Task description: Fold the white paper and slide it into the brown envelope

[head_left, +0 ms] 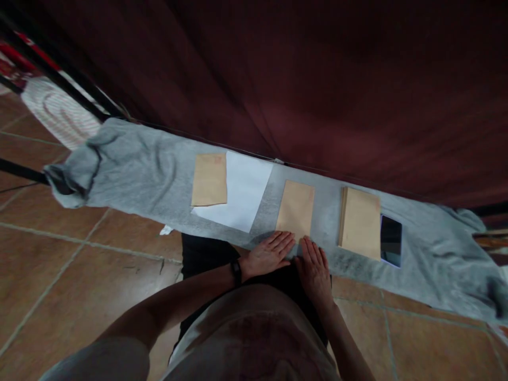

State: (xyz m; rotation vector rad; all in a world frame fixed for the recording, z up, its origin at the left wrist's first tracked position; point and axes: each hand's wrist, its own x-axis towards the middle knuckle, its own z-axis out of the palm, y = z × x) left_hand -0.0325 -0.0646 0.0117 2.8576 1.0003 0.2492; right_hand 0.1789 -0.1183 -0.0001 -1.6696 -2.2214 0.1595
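A brown paper envelope point(296, 206) lies flat on the grey cloth, its near end under my fingertips. My left hand point(270, 255), with a dark band on its wrist, rests flat on the envelope's near left corner, fingers stretched out. Opposite it, my right hand point(313, 264) lies flat at the near right corner, fingers extended. Neither hand is closed around anything. To the left, another brown envelope point(209, 179) partly covers a white sheet of paper point(248, 190). On the right sits a stack of brown envelopes point(360, 223).
A phone point(391, 241) with a dark screen lies beside the stack. Grey cloth point(146, 182) covers the long narrow surface, bunched at its left end. Behind it hangs a dark red curtain point(317, 95). Black bars point(24, 172) stand at the left, above a tiled floor point(47, 280).
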